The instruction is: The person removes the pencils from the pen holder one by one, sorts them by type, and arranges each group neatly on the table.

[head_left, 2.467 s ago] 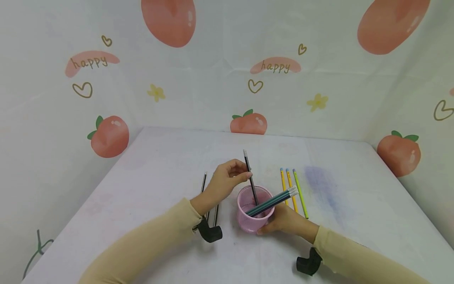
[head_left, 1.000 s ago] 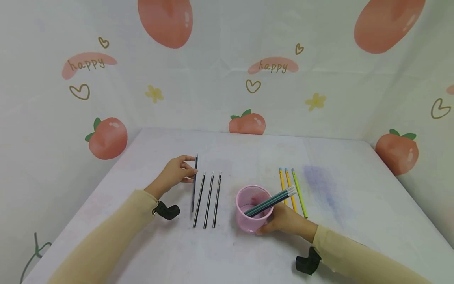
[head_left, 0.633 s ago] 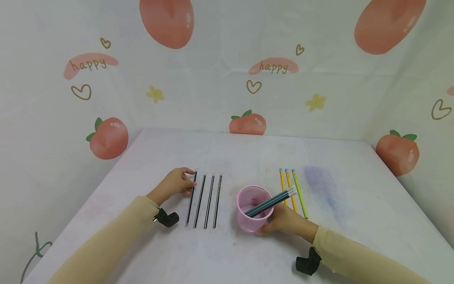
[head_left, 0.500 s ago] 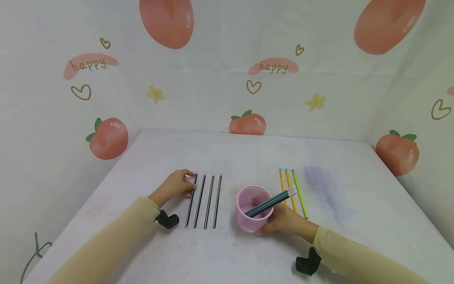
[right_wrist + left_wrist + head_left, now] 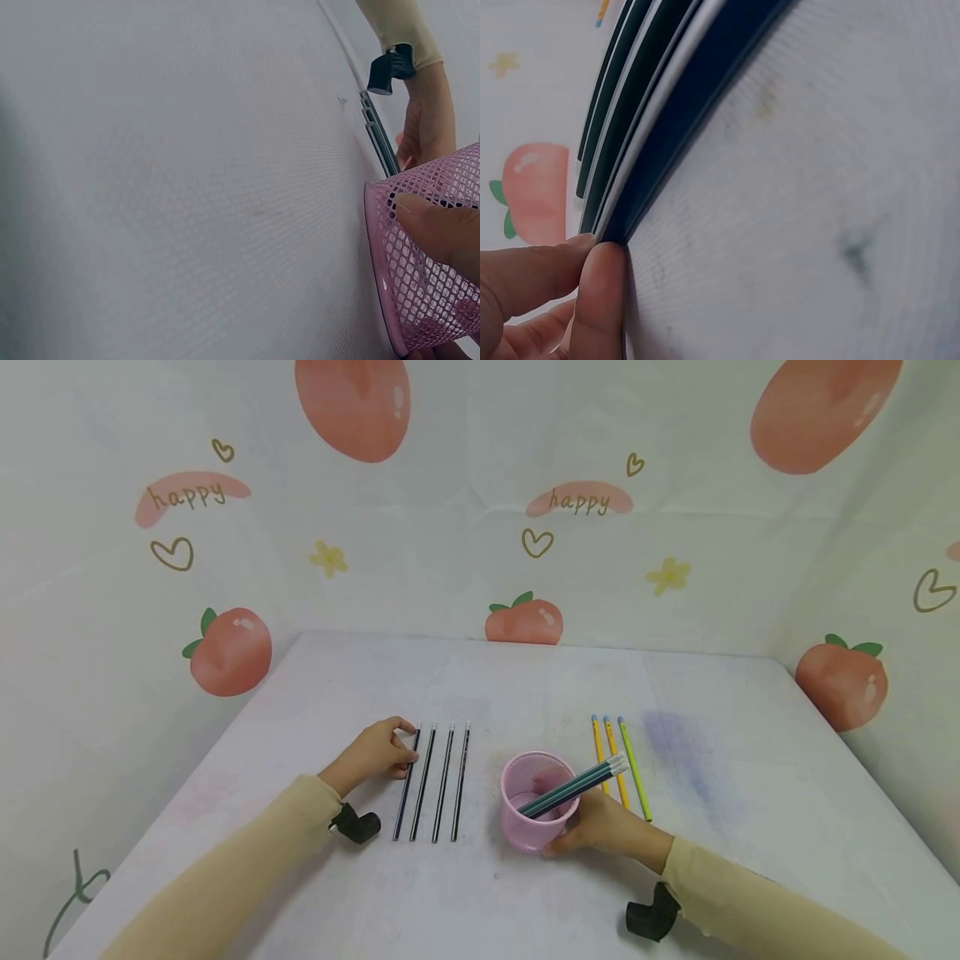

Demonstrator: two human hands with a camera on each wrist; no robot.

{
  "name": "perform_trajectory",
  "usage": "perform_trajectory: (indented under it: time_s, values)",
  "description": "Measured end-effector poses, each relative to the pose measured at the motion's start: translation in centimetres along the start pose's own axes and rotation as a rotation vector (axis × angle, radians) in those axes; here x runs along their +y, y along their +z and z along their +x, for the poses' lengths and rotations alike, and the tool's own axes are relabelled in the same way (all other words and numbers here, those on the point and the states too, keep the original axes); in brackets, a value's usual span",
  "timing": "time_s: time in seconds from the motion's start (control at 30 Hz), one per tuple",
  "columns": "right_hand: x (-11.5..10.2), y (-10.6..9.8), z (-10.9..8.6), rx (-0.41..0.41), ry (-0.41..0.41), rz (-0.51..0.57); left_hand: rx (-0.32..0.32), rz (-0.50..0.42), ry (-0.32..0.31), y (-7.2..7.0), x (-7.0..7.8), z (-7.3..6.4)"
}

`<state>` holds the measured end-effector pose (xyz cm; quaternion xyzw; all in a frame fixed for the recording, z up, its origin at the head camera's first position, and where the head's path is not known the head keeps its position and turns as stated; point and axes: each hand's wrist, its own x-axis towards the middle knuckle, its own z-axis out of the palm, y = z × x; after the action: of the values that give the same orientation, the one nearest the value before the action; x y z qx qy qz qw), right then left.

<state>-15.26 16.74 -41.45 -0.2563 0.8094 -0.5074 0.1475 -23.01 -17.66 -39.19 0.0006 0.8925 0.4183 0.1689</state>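
My left hand is at the leftmost dark pencil, thumb and forefinger pinching it near its upper end. Parallel to it on the table lie three more dark pencils, their white ends pointing away. In the left wrist view the fingertips meet at the dark blue pencil. My right hand grips a pink mesh pencil holder from its right side, thumb against the mesh. Several dark green and navy pencils lean rightward out of the holder.
Two yellow pencils and a green pencil lie right of the holder, partly behind the right hand. White cloth with peach prints hangs around the table. Black wrist cameras sit below both hands.
The left hand has drawn a pencil from the holder, carried it left and lowered it beside the three others, then shifted it slightly. The right hand and holder have stayed put.
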Motion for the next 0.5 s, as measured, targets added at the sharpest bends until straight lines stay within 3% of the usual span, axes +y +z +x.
perform_trajectory:
  time_s: [0.5]
  values:
    - [-0.11,-0.02,-0.01,-0.001,0.014,0.0,-0.012,-0.016,-0.004,-0.08,-0.09,-0.05]
